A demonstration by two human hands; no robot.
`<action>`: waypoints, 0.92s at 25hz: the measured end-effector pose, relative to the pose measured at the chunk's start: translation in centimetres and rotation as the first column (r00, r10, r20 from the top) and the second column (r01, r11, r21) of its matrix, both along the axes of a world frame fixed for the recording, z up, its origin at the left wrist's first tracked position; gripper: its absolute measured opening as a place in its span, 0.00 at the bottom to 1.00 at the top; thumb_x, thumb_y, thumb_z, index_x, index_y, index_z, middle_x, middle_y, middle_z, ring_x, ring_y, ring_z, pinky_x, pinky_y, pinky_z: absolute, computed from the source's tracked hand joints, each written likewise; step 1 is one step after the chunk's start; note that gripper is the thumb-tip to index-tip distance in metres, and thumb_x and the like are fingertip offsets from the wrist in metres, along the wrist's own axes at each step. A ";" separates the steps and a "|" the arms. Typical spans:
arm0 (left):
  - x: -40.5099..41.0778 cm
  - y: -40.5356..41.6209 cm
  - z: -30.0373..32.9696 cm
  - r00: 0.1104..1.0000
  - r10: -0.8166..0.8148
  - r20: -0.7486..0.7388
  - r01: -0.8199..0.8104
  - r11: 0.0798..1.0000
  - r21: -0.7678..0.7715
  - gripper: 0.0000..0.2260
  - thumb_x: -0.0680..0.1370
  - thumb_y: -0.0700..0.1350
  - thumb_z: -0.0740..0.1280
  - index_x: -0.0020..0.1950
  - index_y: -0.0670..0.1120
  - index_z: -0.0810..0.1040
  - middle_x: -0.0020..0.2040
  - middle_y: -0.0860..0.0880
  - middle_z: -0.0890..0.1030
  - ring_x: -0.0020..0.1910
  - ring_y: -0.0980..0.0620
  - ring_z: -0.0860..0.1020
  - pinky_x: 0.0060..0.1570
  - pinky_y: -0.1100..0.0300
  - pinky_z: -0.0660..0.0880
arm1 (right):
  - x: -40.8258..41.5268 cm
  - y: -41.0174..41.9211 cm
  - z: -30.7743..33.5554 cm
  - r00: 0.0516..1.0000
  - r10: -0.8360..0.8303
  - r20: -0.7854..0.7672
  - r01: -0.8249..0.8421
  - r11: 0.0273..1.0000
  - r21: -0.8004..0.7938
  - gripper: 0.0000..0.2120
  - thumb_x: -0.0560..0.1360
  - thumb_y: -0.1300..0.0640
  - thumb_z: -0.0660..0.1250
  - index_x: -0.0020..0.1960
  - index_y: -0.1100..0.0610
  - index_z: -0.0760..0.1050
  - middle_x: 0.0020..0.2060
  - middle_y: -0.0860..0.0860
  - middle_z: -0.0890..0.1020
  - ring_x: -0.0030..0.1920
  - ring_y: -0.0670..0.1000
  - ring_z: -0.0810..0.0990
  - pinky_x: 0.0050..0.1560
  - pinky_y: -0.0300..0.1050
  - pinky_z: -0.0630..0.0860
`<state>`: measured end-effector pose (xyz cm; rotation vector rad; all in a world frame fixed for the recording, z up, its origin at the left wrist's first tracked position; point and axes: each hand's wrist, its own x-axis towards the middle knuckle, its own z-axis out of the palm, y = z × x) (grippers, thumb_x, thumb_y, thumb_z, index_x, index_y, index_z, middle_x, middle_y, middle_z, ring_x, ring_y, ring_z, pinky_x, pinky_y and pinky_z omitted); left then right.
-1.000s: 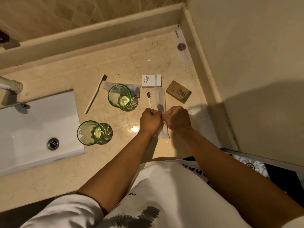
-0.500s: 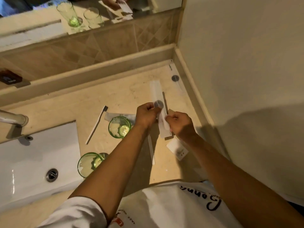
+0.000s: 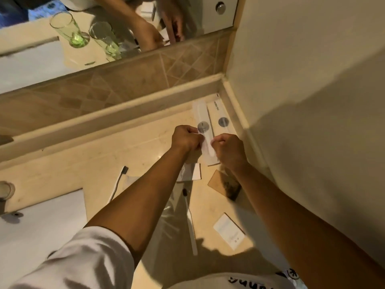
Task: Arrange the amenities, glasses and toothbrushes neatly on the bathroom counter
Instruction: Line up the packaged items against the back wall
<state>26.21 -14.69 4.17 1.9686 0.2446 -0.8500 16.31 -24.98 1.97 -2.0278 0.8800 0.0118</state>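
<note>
While both hands pinched it, the long white paper sleeve with a round grey seal [image 3: 205, 134] lay on the beige marble desk [image 3: 129, 155] just beside a second, matching sleeve [image 3: 221, 117] that sat against the back right corner. The left hand [image 3: 186, 138] had its grip clenched on the sleeve's left edge, and the right hand [image 3: 228, 150] was closed on its right edge, near the sleeve's nearer end.

Such a packet was judged light, thin and easily creased, the slim item inside giving it its only stiffness. Holding it by both long edges looked the sound way to square it against its neighbour without bending it.

Nearer the person than the held sleeve lay a white card box [image 3: 190, 172], partly hidden by the left arm, a brown kraft box [image 3: 226, 185] and a small white sachet [image 3: 229, 231]. Two unwrapped toothbrushes showed: one with dark bristles [image 3: 118, 182] to the sleeve's left, another [image 3: 189, 222] nearer the person, lying on a clear plastic wrapper [image 3: 170, 213]. Two green drinking glasses [image 3: 66, 30] appeared only as reflections in the mirror behind the sleeve; the arms hid them on the desk itself. So the count ran two sleeves, two brushes, two boxes, one sachet.
</note>
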 end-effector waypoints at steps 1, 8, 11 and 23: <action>0.7 -0.3 -0.7 1.000 -0.002 0.003 0.002 1.000 0.020 0.05 0.74 0.34 0.73 0.44 0.42 0.81 0.49 0.37 0.85 0.49 0.37 0.85 0.48 0.42 0.85 | 0.7 -0.3 -0.7 0.998 0.005 -0.057 -0.006 1.000 -0.017 0.08 0.79 0.56 0.66 0.48 0.58 0.82 0.40 0.50 0.83 0.43 0.48 0.80 0.44 0.37 0.73; 2.5 -0.7 -3.8 0.996 -0.062 0.057 0.055 0.992 0.116 0.05 0.74 0.36 0.74 0.49 0.40 0.81 0.44 0.39 0.85 0.37 0.40 0.86 0.34 0.52 0.85 | 3.4 -0.2 -2.7 0.986 -0.036 -0.163 0.017 0.993 -0.114 0.09 0.80 0.53 0.66 0.49 0.57 0.82 0.42 0.51 0.85 0.43 0.49 0.83 0.47 0.38 0.77; 2.5 -0.6 -4.1 0.991 -0.088 0.105 0.075 0.990 0.121 0.04 0.75 0.38 0.74 0.48 0.41 0.81 0.42 0.40 0.85 0.35 0.42 0.85 0.33 0.54 0.84 | 3.5 0.1 -2.7 0.990 -0.037 -0.139 0.013 0.985 -0.170 0.10 0.80 0.52 0.67 0.51 0.58 0.82 0.44 0.51 0.85 0.44 0.49 0.83 0.48 0.37 0.77; 2.9 -1.9 -5.1 0.946 -0.231 0.229 0.184 0.960 0.210 0.03 0.75 0.40 0.72 0.47 0.41 0.83 0.44 0.46 0.84 0.38 0.53 0.78 0.34 0.64 0.71 | 3.6 -0.4 -3.1 0.986 -0.092 -0.141 0.061 0.975 -0.215 0.10 0.78 0.52 0.69 0.53 0.58 0.82 0.47 0.53 0.86 0.47 0.53 0.85 0.53 0.45 0.82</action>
